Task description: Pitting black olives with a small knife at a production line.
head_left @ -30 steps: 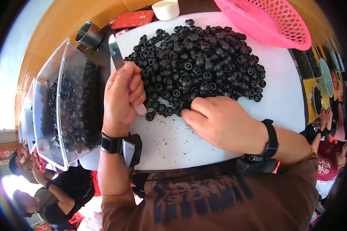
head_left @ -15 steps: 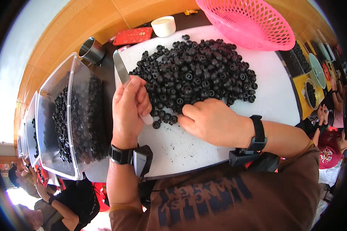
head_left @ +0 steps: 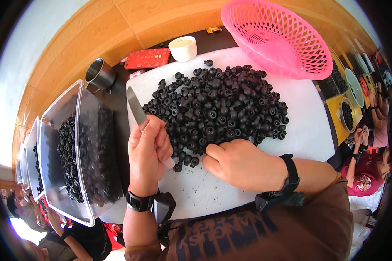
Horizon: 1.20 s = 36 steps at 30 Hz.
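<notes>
My left hand (head_left: 149, 150) is closed round the handle of a knife (head_left: 137, 107), its flat metal blade pointing up and away. The pale butt of the handle pokes out below my fingers. A heap of small black rubber-looking parts (head_left: 222, 104), round with a hole in one end, covers the middle of the white board (head_left: 307, 139). At the heap's near edge, my right hand (head_left: 244, 167) has its fingers curled together beside the parts. Its fingertips are turned under, and anything pinched there is hidden. A few loose parts (head_left: 186, 159) lie between my two hands.
Clear plastic bins (head_left: 79, 143) of black parts stand at the left. A metal cup (head_left: 100, 75), red packet (head_left: 147, 58) and white cup (head_left: 183, 48) line the back, with a pink basket (head_left: 276, 39) at far right. Co-workers sit on both sides. Black crumbs dot the board.
The whole view has shifted, so the table and things appear lower. My left hand still grips the knife, and my right hand stays at the heap's near edge.
</notes>
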Each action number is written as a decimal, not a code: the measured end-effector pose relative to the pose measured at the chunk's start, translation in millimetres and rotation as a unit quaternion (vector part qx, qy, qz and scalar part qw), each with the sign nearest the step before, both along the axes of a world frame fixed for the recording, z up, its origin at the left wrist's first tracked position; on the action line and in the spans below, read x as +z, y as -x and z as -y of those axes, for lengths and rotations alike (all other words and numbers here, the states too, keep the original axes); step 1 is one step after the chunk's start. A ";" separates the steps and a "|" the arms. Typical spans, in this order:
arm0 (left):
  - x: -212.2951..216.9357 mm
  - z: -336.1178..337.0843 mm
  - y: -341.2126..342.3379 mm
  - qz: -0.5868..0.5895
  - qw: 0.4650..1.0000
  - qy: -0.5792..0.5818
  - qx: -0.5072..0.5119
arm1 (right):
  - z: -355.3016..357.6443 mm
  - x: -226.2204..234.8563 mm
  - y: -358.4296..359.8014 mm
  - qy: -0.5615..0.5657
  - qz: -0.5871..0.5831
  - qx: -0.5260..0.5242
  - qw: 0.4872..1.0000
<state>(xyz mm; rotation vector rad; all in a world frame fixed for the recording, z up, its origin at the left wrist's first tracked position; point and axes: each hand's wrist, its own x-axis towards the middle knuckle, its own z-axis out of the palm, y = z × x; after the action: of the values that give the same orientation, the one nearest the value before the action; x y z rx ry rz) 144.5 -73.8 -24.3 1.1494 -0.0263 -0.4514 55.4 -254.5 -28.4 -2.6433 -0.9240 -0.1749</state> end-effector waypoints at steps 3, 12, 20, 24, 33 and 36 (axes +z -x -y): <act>-0.9 1.6 1.5 -0.002 1.000 -0.003 0.008 | 2.4 -0.7 -0.5 0.010 -0.010 -0.001 1.000; 1.4 8.9 6.6 0.008 1.000 -0.011 0.015 | 10.3 -7.7 -2.8 -0.093 -0.007 0.021 0.995; 1.1 3.6 12.1 0.003 1.000 0.006 -0.030 | 23.9 -0.7 -15.7 -0.357 -0.107 0.022 0.928; 3.4 -0.1 24.2 0.009 0.998 0.018 -0.055 | 27.2 -0.5 -19.0 -0.495 -0.133 0.001 0.859; -1.2 3.0 26.3 0.025 0.983 -0.008 -0.183 | 26.2 7.9 -13.0 -0.714 -0.347 -0.033 0.607; -0.1 6.7 32.4 0.053 0.982 0.015 -0.179 | 23.3 10.3 -9.4 -0.739 -0.366 -0.035 0.564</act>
<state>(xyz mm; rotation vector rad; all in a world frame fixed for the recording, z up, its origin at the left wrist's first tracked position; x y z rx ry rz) 112.1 -80.5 -24.4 1.1405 -0.3366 -0.7047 64.8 -277.7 -18.1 -0.8996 -0.0923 0.1221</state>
